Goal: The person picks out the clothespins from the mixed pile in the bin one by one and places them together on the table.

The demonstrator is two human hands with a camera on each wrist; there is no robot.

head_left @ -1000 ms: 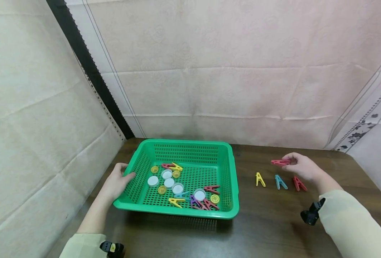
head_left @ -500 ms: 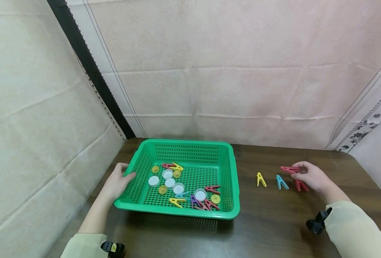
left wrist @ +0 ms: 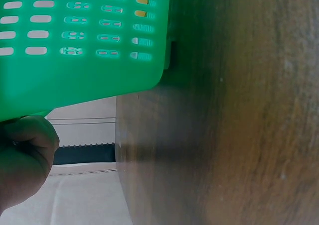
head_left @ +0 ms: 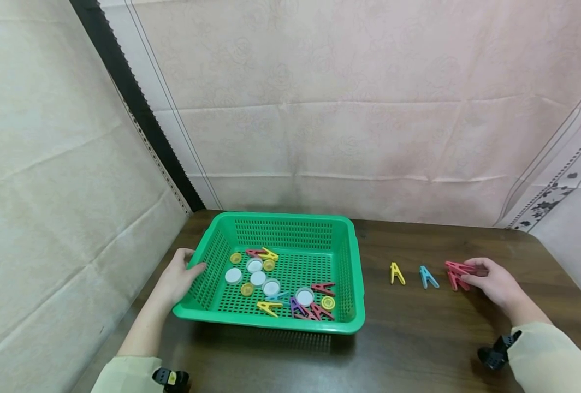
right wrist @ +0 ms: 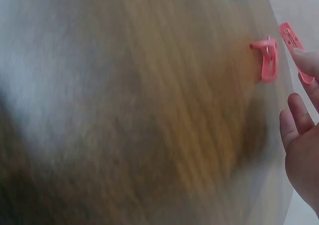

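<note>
My left hand (head_left: 176,277) grips the left rim of a green plastic basket (head_left: 290,217); in the left wrist view the thumb and curled fingers (left wrist: 35,135) are at its edge. Between thumb and fingertips, my right hand (head_left: 497,284) pinches a red clothespin (head_left: 457,267). In the right wrist view this held clothespin (right wrist: 295,51) is raised above the table. Just below it, a second red clothespin (head_left: 455,283) rests on the table, partly covered in the head view. To its left a blue clothespin (head_left: 428,277) and a yellow clothespin (head_left: 396,273) stand in a row.
Inside the basket lie several white caps (head_left: 258,279), several yellow round caps (head_left: 247,289), and clothespins such as a purple one (head_left: 296,305) and a yellow one (head_left: 269,308). The brown wooden table (head_left: 403,349) meets a cloth-covered wall (head_left: 369,136) at the back.
My right hand has moved right and toward the front with the red clothespin, from behind the row to over the rightmost red clothespin. The left hand and basket have stayed in place.
</note>
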